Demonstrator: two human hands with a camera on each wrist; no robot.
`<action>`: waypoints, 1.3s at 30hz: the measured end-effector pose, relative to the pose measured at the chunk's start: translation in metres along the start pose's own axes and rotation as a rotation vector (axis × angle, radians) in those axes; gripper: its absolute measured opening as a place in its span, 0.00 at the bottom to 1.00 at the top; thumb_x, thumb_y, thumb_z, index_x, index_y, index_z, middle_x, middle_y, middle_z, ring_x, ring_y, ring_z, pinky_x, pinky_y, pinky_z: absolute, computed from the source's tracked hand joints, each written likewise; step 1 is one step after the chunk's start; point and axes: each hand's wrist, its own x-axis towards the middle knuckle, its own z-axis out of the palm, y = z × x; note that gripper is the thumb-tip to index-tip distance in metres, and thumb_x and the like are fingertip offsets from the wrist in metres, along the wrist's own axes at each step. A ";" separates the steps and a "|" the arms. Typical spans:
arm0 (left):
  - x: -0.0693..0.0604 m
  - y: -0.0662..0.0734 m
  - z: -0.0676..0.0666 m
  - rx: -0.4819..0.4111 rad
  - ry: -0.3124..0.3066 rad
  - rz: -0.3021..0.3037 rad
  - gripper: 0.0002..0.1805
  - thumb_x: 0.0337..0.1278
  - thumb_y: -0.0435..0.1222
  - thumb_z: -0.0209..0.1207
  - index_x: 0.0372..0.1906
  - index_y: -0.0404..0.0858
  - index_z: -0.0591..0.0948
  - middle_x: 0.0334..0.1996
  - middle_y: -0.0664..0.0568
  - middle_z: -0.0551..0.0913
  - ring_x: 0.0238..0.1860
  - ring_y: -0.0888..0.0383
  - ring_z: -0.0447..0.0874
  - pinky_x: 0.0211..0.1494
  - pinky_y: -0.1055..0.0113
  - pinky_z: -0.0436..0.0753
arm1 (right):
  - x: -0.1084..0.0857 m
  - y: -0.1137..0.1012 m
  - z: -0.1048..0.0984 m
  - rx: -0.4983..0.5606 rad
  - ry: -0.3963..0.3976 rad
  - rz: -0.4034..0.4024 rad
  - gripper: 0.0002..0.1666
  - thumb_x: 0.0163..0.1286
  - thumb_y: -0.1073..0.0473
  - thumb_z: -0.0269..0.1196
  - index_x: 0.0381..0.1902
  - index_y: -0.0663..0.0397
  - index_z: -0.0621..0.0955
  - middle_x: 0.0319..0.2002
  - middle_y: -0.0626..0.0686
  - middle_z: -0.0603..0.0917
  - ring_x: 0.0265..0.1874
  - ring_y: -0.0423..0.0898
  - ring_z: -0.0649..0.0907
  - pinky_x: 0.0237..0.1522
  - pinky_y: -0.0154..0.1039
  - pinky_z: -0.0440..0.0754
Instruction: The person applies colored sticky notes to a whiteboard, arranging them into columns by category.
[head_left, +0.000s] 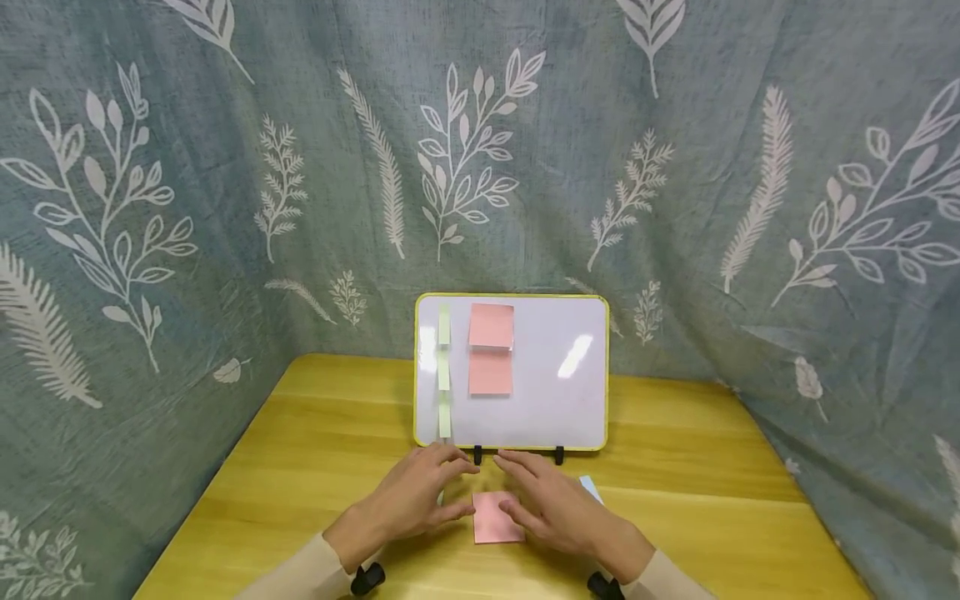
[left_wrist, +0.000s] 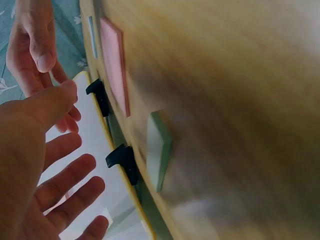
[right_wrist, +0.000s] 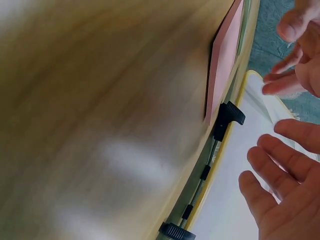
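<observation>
Both hands hover over the table in front of a whiteboard (head_left: 558, 400), holding nothing. My left hand (head_left: 412, 497) has its fingers spread and slightly bent, left of a pink sticky pad (head_left: 495, 527). The right hand (head_left: 558, 506) is held the same way over the pad's right side. In the left wrist view a green pad (left_wrist: 158, 150) lies near the pink pad (left_wrist: 115, 65); the left hand mostly hides it in the head view. On the board are two pink notes (head_left: 491, 372) and a column of green notes (head_left: 444, 371).
A blue pad (head_left: 590, 487) lies partly behind the right hand. Black feet (head_left: 558, 455) hold the board upright on the wooden table (head_left: 690, 467). A patterned green cloth (head_left: 540, 208) hangs behind and at both sides.
</observation>
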 end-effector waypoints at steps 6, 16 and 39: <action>-0.002 0.002 0.004 -0.012 -0.076 -0.040 0.28 0.71 0.56 0.80 0.68 0.49 0.90 0.63 0.58 0.90 0.67 0.56 0.89 0.72 0.48 0.89 | -0.001 -0.001 0.002 0.000 -0.014 -0.008 0.35 0.88 0.45 0.70 0.82 0.55 0.81 0.78 0.56 0.84 0.70 0.50 0.89 0.63 0.51 0.95; -0.014 0.010 0.010 -0.005 -0.195 -0.057 0.32 0.73 0.65 0.74 0.70 0.52 0.90 0.65 0.61 0.88 0.69 0.55 0.86 0.76 0.45 0.86 | -0.007 -0.008 0.007 0.000 -0.091 0.004 0.35 0.87 0.40 0.71 0.78 0.55 0.84 0.74 0.52 0.85 0.68 0.47 0.89 0.66 0.49 0.94; -0.003 0.014 0.010 0.041 -0.250 -0.065 0.29 0.70 0.65 0.77 0.64 0.53 0.91 0.64 0.62 0.89 0.66 0.58 0.86 0.71 0.51 0.87 | 0.005 -0.004 0.012 0.021 -0.184 -0.022 0.30 0.84 0.36 0.74 0.67 0.52 0.92 0.67 0.48 0.89 0.65 0.46 0.89 0.64 0.43 0.93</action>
